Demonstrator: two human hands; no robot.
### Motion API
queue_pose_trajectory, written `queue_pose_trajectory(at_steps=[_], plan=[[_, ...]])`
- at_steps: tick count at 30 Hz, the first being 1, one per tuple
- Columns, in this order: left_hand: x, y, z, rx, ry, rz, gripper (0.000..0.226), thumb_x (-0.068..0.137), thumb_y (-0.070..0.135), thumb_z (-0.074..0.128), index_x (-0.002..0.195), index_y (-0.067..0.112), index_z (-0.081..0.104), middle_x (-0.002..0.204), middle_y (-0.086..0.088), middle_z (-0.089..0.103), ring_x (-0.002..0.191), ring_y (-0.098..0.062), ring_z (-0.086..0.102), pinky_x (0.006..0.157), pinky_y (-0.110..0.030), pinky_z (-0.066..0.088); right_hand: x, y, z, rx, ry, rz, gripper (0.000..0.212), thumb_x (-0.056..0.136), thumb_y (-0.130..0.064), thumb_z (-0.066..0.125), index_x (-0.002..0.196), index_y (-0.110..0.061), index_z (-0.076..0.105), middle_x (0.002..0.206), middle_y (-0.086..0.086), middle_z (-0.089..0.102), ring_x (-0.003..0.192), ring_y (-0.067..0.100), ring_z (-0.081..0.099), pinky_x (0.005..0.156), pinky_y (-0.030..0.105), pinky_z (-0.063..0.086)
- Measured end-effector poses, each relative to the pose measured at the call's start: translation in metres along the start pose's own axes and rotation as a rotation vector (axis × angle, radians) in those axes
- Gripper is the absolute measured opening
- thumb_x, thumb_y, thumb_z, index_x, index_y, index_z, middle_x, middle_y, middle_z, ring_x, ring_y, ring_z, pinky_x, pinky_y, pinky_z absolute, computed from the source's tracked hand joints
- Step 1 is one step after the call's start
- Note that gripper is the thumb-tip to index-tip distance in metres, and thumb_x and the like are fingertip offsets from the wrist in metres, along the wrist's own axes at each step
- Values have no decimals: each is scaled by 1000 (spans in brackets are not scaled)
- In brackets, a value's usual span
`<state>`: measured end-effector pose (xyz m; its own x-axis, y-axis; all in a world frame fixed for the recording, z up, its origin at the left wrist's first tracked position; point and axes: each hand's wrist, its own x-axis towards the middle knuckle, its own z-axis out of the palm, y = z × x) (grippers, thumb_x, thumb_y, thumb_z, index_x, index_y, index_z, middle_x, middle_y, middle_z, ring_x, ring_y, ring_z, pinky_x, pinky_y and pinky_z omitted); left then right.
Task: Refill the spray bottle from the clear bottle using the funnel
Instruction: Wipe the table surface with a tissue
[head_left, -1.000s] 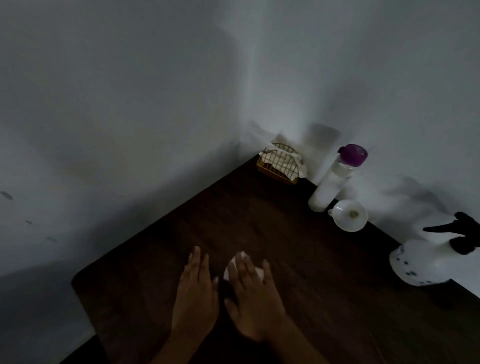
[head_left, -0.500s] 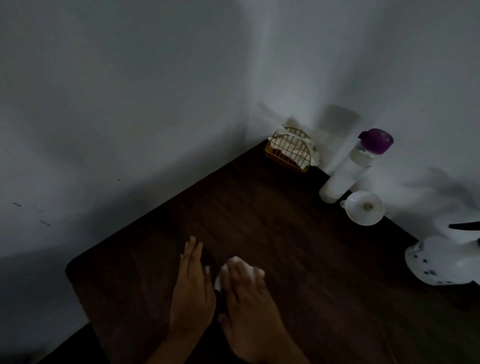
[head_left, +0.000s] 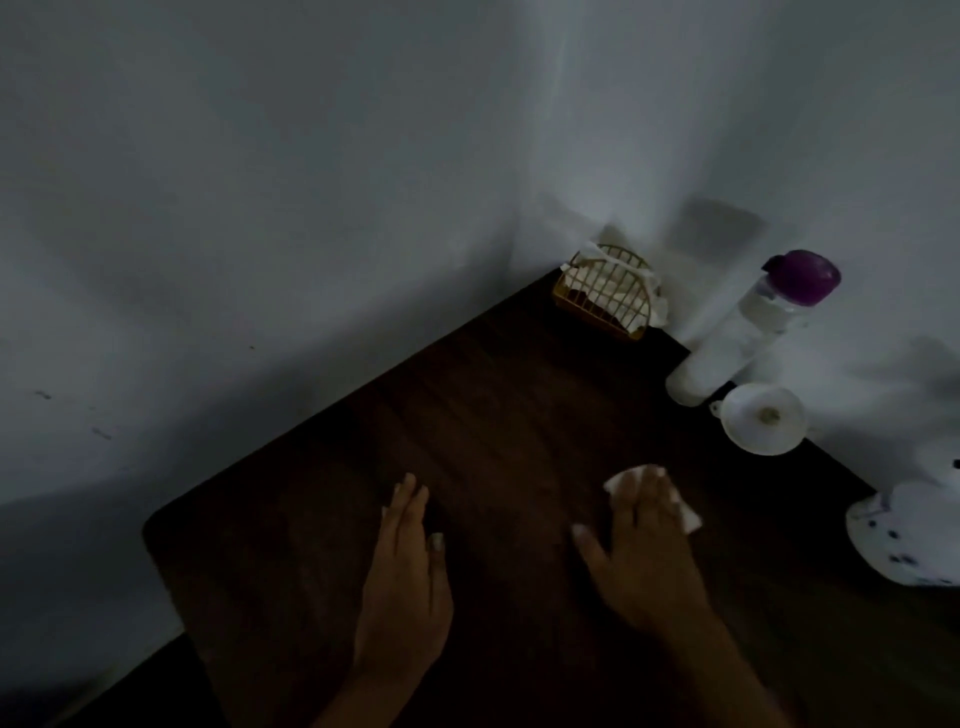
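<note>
Hands lie flat on the dark wooden bench (head_left: 493, 405), palms down, with a strip of bare wood between them. The left hand (head_left: 405, 587) rests with its fingers straight and close together, thumb alongside, holding nothing. The right hand (head_left: 644, 551) also has straight fingers, its thumb spread out to the side, and it presses down on a small white tissue (head_left: 687, 512). Crumpled edges of the tissue poke out past the fingertips and along the outer side of the hand.

From where I stand, the task's things are lined up along the right-hand wall, well apart from the left hand and nearer the right. The clear bottle (head_left: 727, 343) stands against that wall with its purple cap (head_left: 802, 275) on. Just in front of it sits the white funnel (head_left: 763, 418), wide mouth up; whether the two touch I cannot tell. Further along the same edge of the bench is the white spray bottle (head_left: 904, 540). Only its rounded body shows at the border of the view, marked with a few dark specks.

In the far corner, where the two pale walls meet, a small gold wire holder (head_left: 605, 299) stands with white napkins in it. The room is dim, and the things along the wall throw soft shadows on it.
</note>
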<state>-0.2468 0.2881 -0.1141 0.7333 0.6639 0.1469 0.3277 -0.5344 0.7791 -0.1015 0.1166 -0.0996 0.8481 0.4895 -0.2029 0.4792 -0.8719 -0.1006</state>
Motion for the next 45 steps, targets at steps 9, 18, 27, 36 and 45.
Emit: queue_pose_trajectory(at_steps=[9, 18, 27, 36, 45], plan=[[3, -1, -3, -89, 33, 4, 55, 88, 33, 27, 131, 1, 44, 138, -1, 36, 131, -18, 37, 107, -7, 19, 40, -124, 22, 0, 40, -771, 61, 95, -41, 27, 146, -9, 16, 154, 10, 9, 143, 22, -1, 117, 35, -4], [-2, 2, 0, 0, 8, -29, 62, 88, 44, 18, 134, 9, 41, 141, 7, 32, 135, -11, 28, 109, -26, 23, 92, 3, -17, -3, -19, 5, 74, 93, -55, 21, 148, -10, 1, 155, 16, -7, 142, 27, -11, 117, 42, -1], [-3, 3, -11, -82, 27, -30, 79, 86, 67, 19, 133, 8, 42, 143, -6, 38, 132, -13, 34, 104, -7, 20, 14, -139, 28, 49, 6, -688, 62, 95, -36, 39, 147, -14, 14, 156, 9, 6, 143, 25, -2, 116, 44, 0], [-4, -4, 2, 17, 28, 41, 88, 85, 69, 10, 133, 2, 40, 145, -6, 32, 137, -13, 18, 113, -31, 12, 116, -64, -2, 62, 48, -277, 67, 94, -54, 24, 148, -18, 8, 157, 6, 0, 143, 21, -8, 117, 38, -1], [-5, 1, 1, 9, -33, -5, 96, 82, 72, 3, 134, 0, 38, 146, -16, 33, 137, -18, 20, 114, -34, 10, -41, 42, 15, 69, 65, 135, 74, 93, -54, 25, 147, -7, 7, 155, 18, 2, 143, 29, -2, 117, 43, 5]])
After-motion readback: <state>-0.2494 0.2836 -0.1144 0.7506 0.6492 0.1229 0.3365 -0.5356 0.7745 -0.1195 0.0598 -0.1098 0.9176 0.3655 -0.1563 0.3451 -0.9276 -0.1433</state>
